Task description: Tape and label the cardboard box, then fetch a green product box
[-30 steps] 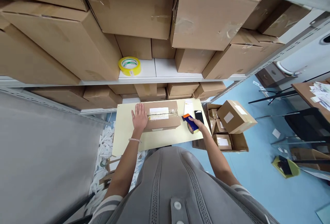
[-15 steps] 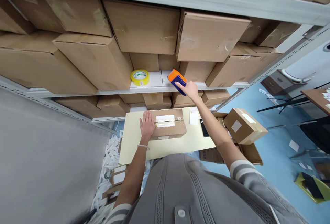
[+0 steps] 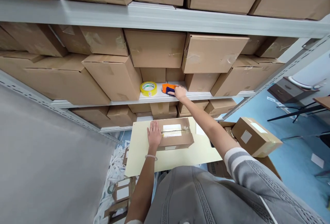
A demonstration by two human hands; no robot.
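1. Nearest: wearer's grey top [image 3: 185, 189], striped sleeve on the right arm.
2. Pale yellow table [image 3: 144, 163] in front of the body; white paper strips [image 3: 117, 160] heaped on the floor off its left end.
3. Left hand [image 3: 154, 134], band at the wrist: palm down, fingers out straight, lying on the left end of the taped carton [image 3: 177, 142]. Flat contact from above, not wrapped round it.
4. Taped carton lies lengthwise on the table, near the far edge. White label [image 3: 172, 127] on top, clear shiny tape along the seam and over the right end.
5. White paper [image 3: 199, 130] on the table just right of the carton, partly behind the right forearm.
6. Right of the table: brown box with white labels [image 3: 255, 138], tilted, on top of an open carton [image 3: 270, 165].
7. Right arm reaches out over the table to the middle shelf [image 3: 161, 98]. Right hand [image 3: 179, 92] is closed round the blue part of an orange-and-blue tape dispenser [image 3: 168, 88], orange end pointing left. Dispenser is at the shelf's front; can't tell if the shelf bears its weight.
8. Yellow tape roll [image 3: 149, 88] lies flat on that shelf, just left of the dispenser.
9. Farther: brown boxes [image 3: 154, 48] stacked behind and both sides.
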